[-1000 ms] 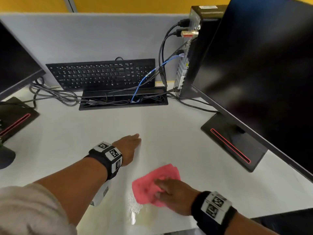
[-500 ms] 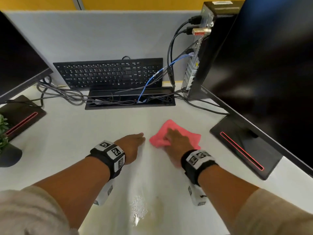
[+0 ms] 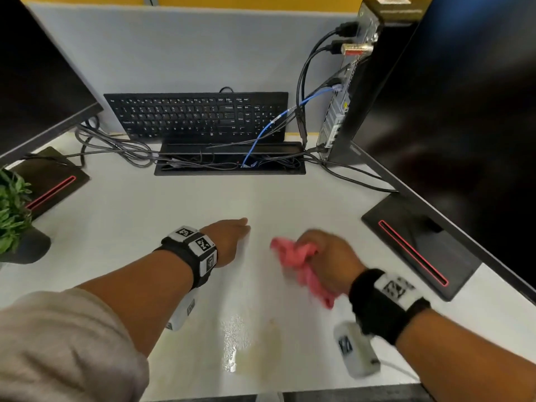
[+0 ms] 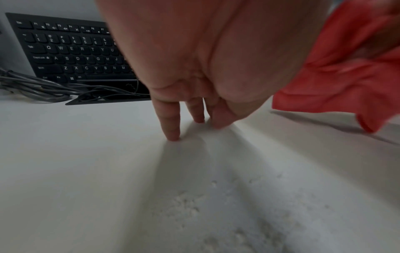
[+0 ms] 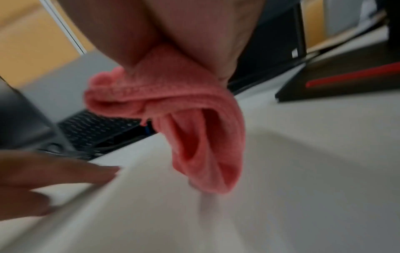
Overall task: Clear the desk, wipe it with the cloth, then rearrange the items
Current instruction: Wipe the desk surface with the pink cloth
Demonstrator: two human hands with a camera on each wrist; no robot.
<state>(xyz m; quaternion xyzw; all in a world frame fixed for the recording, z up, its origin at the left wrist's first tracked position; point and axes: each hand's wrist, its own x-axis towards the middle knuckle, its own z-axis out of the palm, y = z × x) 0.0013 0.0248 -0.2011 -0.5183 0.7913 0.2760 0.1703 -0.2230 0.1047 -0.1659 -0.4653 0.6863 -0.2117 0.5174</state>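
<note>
Nearest me, at the front edge of the white desk [image 3: 150, 204], a wet patch [image 3: 233, 338] glistens with small droplets beside a faint yellowish stain [image 3: 266, 343]. Just beyond it my right hand [image 3: 324, 256] is bunched around the pink cloth [image 3: 298, 256]; my fingers are curled tight on it, and folds hang out below my palm with a loose end trailing toward my wrist. In the right wrist view the lowest fold of the cloth hangs close over the desk, though blur keeps me from telling whether it touches. My left hand [image 3: 229, 242] lies just beside it, apart from the cloth, its fingers [image 4: 171, 123] straight and together with the tips pressed on the bare surface, holding nothing.

Farther out, a monitor base with a red line [image 3: 414, 248] sits to my right under a large dark screen [image 3: 464, 111], and another base [image 3: 52, 181] sits to my left behind a green plant [image 3: 13, 207]. Beyond them a cable tray [image 3: 229, 162] full of wires lies sunk in the desk. At the back a black keyboard [image 3: 197, 117] leans against the grey partition [image 3: 188, 53], with a computer tower [image 3: 356, 82] to its right.
</note>
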